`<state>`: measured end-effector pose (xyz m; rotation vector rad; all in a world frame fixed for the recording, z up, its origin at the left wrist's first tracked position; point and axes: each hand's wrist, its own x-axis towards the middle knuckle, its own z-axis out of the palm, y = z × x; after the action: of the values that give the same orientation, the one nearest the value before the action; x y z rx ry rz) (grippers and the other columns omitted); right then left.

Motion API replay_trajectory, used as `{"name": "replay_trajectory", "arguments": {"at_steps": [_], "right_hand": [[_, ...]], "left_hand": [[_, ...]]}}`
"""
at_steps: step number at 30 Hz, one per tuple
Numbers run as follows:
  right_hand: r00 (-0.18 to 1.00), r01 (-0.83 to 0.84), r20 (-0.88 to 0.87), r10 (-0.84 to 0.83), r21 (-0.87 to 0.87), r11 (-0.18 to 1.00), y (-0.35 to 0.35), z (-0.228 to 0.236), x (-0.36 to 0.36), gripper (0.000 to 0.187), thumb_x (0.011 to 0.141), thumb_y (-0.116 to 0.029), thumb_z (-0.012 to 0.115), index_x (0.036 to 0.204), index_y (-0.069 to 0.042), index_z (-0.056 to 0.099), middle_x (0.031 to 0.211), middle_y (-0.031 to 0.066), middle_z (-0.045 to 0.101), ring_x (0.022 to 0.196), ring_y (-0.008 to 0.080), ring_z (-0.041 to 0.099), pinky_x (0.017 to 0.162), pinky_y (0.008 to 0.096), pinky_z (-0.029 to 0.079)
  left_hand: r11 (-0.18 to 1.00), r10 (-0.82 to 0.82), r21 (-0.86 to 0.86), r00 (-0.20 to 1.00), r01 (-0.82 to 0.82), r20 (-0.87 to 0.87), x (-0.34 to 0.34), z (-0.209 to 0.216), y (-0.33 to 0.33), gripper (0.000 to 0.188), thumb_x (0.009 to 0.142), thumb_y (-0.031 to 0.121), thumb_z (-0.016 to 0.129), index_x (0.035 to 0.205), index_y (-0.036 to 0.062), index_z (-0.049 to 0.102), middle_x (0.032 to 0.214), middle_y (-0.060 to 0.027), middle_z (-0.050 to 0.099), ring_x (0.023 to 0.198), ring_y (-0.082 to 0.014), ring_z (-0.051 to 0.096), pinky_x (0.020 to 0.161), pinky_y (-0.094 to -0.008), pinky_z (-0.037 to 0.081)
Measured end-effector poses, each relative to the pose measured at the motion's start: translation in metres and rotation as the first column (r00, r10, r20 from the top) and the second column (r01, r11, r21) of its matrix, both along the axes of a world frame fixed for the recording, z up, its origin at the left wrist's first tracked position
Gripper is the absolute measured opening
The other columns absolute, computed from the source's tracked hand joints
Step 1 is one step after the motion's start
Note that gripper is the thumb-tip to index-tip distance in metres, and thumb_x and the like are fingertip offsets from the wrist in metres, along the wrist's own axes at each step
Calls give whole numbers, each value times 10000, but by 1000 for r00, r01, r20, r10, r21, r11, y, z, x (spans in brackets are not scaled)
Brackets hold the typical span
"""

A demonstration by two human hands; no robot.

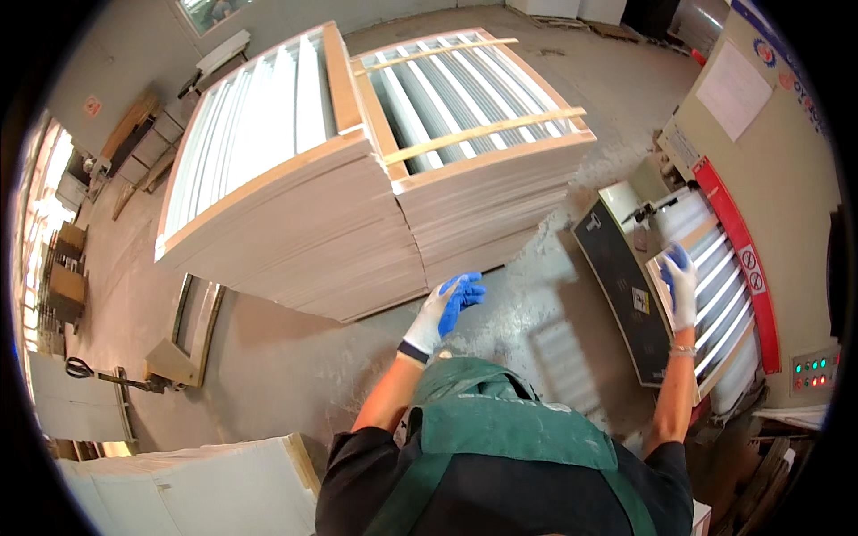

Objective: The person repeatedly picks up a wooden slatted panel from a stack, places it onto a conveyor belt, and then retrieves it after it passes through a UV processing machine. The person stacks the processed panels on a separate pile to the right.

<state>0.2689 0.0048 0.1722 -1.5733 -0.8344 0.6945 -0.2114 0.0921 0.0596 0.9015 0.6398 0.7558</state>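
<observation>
My left hand, in a white glove with blue palm and fingers, is raised in front of me. Its fingers are stretched out with nothing in them, short of the nearer side of a tall stack. My right hand, gloved alike, is at the left rail of a slatted frame with white slats and a wooden border. Its fingers look curled over that rail, though the contact is partly hidden. The frame lies on a machine bed, with a black side panel to its left.
Two stacks of slatted frames, a left stack and a right stack, stand ahead; thin wooden strips cross the right one. A red guard strip and a lit button panel are at right. White boards lie at lower left.
</observation>
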Motion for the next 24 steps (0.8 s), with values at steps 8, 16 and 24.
{"name": "replay_trajectory", "arguments": {"at_steps": [8,16,24], "right_hand": [[658,-753,73,749,75,654,241,179,-340,961,850,-480,775,1462,150,385,1128,175,643,990,162,641,751,237,513],[684,-728,118,720,43,684,306,201,-402,269,773,-206,790,647,-18,644,537,44,580,452,93,532,419,221,362],[764,-637,-19,645,131,759,188,179,-224,147,792,-30,758,879,51,673,697,71,646,558,100,583,482,251,435]], "left_hand": [[963,252,-94,968,-252,-7,-72,23,-7,432,1083,270,484,1345,-64,558,1120,-176,689,999,-235,672,956,-355,539],[916,399,46,917,-399,13,-110,53,-14,457,1070,276,501,1374,-62,543,1104,-166,694,993,-219,663,959,-352,516],[775,445,407,875,-483,192,-120,184,-36,886,890,492,662,1484,-100,378,1138,-146,673,938,-209,625,787,-295,490]]}}
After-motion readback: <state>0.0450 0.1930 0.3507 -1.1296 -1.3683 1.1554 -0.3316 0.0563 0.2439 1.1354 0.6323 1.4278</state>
